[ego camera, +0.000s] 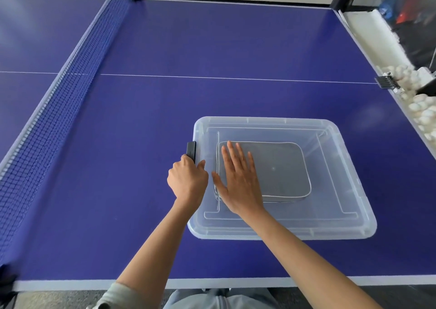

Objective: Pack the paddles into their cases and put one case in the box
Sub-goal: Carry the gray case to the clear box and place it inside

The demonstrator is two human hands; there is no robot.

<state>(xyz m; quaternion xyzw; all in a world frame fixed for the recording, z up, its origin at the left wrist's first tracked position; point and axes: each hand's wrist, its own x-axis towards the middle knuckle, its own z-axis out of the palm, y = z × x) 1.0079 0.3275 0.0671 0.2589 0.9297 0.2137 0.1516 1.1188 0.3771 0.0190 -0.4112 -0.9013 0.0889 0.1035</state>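
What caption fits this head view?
Right hand lies flat over the grey paddle case inside the clear box; left hand grips the black latch.

Both bare forearms reach forward from the table's near edge. The left hand [187,181] is curled, its grip closed around a dark handle [191,151]. The right hand [238,181] lies flat, fingers straight and spread, palm down.

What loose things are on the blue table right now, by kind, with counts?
Clear plastic box: 1
Grey paddle case, inside the box: 1
Black latch at the box's left edge: 1
Total: 3
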